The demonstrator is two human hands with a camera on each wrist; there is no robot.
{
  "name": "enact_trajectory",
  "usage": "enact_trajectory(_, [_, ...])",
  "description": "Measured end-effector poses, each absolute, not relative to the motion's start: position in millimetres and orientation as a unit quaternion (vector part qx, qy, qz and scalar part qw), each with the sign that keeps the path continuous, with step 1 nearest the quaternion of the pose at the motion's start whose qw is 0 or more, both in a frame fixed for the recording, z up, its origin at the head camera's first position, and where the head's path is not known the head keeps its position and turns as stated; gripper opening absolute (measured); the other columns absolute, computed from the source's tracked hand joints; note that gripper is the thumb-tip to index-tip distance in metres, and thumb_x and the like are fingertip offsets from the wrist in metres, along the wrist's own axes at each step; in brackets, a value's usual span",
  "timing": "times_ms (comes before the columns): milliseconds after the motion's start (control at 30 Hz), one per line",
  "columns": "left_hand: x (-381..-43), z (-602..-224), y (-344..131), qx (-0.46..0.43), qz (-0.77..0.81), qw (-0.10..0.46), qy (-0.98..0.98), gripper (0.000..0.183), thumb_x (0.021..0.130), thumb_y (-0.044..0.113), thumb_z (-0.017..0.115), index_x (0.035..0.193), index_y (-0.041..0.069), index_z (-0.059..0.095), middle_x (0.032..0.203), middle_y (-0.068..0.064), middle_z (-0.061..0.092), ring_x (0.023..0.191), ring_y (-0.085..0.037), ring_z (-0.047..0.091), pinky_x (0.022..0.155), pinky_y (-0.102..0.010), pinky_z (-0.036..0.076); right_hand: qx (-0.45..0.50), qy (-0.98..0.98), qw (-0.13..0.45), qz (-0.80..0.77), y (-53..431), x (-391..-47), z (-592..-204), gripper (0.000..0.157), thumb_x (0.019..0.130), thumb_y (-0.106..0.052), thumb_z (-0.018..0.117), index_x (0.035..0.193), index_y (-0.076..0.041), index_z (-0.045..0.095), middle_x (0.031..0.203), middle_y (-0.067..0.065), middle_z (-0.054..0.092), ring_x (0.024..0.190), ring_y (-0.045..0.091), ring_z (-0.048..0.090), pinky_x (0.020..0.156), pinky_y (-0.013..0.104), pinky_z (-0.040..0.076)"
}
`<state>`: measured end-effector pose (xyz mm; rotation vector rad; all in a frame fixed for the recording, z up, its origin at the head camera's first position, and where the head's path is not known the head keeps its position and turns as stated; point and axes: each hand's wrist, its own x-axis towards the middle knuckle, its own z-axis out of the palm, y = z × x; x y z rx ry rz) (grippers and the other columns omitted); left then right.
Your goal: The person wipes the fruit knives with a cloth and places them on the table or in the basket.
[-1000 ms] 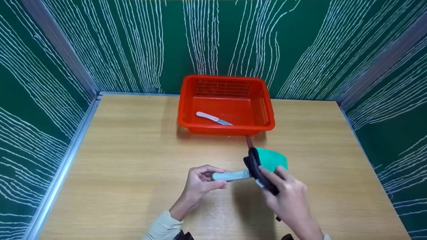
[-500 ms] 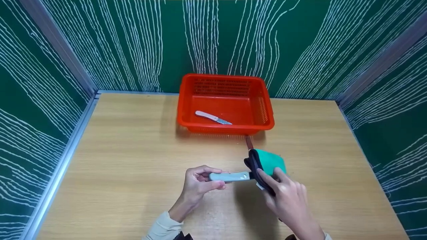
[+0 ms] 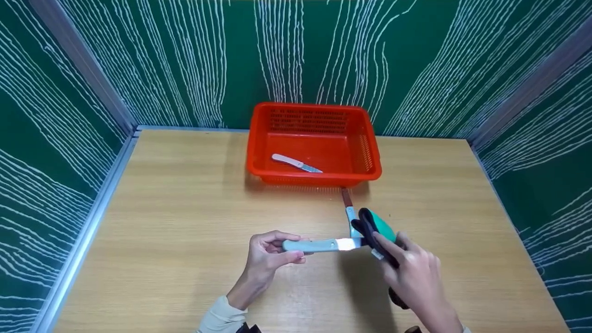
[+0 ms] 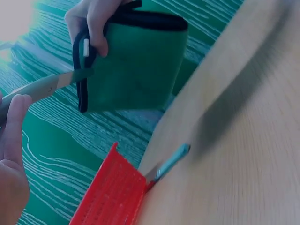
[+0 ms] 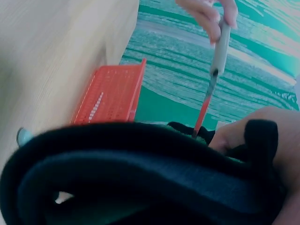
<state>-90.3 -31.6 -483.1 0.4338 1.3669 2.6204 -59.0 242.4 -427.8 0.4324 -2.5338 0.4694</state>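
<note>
My left hand (image 3: 262,259) holds a folding-style knife (image 3: 310,246) by its pale grey-green handle, blade pointing right. My right hand (image 3: 414,273) grips a folded green cloth (image 3: 383,226) with black edging, pinched around the blade's tip end. Part of the shiny blade (image 3: 347,244) shows between handle and cloth. In the left wrist view the cloth (image 4: 136,65) hangs down in a wide fold, and the blade enters at its black edge. Behind them, a second knife (image 3: 350,217) with a light blue handle lies on the table, its blade towards the basket; the cloth partly covers its handle.
A red plastic basket (image 3: 314,177) stands at the back of the wooden table (image 3: 185,194). Inside it lies a knife (image 3: 296,163) with a pale pink handle. Green panels (image 3: 240,60) with white wavy lines enclose the back and sides.
My right hand and the cloth have slid right along the blade, baring a stretch of metal. My left hand has shifted slightly left with the knife. The blue-handled knife's handle has come into view.
</note>
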Motion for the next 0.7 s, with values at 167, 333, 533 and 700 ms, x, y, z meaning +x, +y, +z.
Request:
enact_trajectory(167, [-91, -484, -34, 0.172, 0.86, 0.063, 0.477, 0.035, 0.074, -0.01, 0.073, 0.1, -0.025, 0.056, 0.1, -0.029, 0.066, 0.08, -0.034, 0.069, 0.066, -0.042, 0.058, 0.136, -0.934, 0.272, 0.188, 250, -60, -425, 0.045, 0.06, 0.004, 0.074, 0.102, -0.011, 0.075, 0.073, 0.004, 0.052, 0.048, 0.008, 0.037, 0.039, 0.022, 0.032])
enact_trajectory(333, [-92, -486, -33, 0.199, 0.846, 0.047, 0.492, 0.032, 0.073, -0.009, 0.074, 0.099, -0.022, 0.06, 0.098, -0.029, 0.066, 0.08, -0.034, 0.069, 0.066, -0.043, 0.057, 0.14, -0.92, 0.31, 0.197, 252, -62, -419, 0.036, 0.064, -0.001, 0.072, 0.099, -0.01, 0.076, 0.068, -0.003, 0.045, 0.046, 0.004, 0.03, 0.037, 0.021, 0.027])
enact_trajectory(533, [-91, -486, -29, 0.203, 0.837, 0.041, 0.507, 0.03, 0.073, -0.007, 0.075, 0.098, -0.017, 0.063, 0.099, -0.028, 0.066, 0.082, -0.035, 0.069, 0.067, -0.042, 0.057, 0.137, -0.915, 0.314, 0.211, 246, -59, -410, 0.039, 0.063, 0.001, 0.075, 0.1, -0.011, 0.076, 0.07, -0.005, 0.045, 0.047, 0.004, 0.03, 0.038, 0.021, 0.026])
enact_trajectory(700, [-91, -483, -27, 0.19, 0.829, 0.046, 0.524, 0.032, 0.073, -0.004, 0.077, 0.098, -0.018, 0.063, 0.1, -0.027, 0.067, 0.084, -0.034, 0.068, 0.069, -0.043, 0.057, 0.152, -0.909, 0.323, 0.217, 237, -56, -405, 0.043, 0.061, 0.003, 0.074, 0.101, -0.012, 0.076, 0.07, -0.006, 0.046, 0.048, 0.003, 0.031, 0.037, 0.019, 0.025])
